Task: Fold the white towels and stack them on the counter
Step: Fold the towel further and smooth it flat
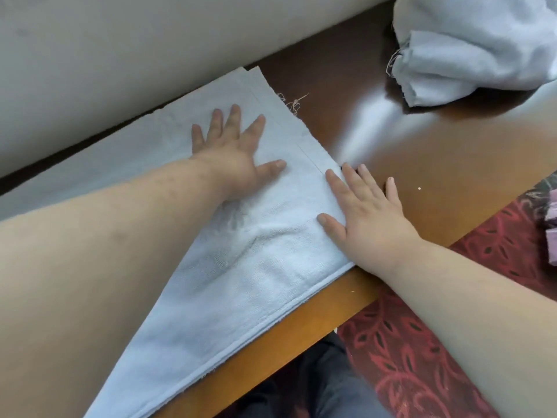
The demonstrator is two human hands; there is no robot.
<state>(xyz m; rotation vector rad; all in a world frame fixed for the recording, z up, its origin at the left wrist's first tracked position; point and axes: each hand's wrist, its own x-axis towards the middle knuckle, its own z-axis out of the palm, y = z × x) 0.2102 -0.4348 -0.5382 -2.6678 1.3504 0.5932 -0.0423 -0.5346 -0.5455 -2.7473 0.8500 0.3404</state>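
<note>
Towel (247, 260) is lying flat on the counter (437, 164); left hand (235, 152) is pressing it with fingers spread, right hand (361, 212) is flattening its edge, neither gripping.

— What sort of place? 
— Looks lived-in, possibly a home or guest room. 
— Shown by what? 
— Glossy wooden counter (422, 164) mid-frame, plain pale wall (120, 55) upper left, red leaf-patterned carpet (422, 342) lower right, crumpled white towels (482, 46) heaped upper right.

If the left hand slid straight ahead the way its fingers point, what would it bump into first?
The left hand lies flat on the white towel, fingers toward the beige wall. It would probably cross the towel's far edge, then meet that wall.
</note>
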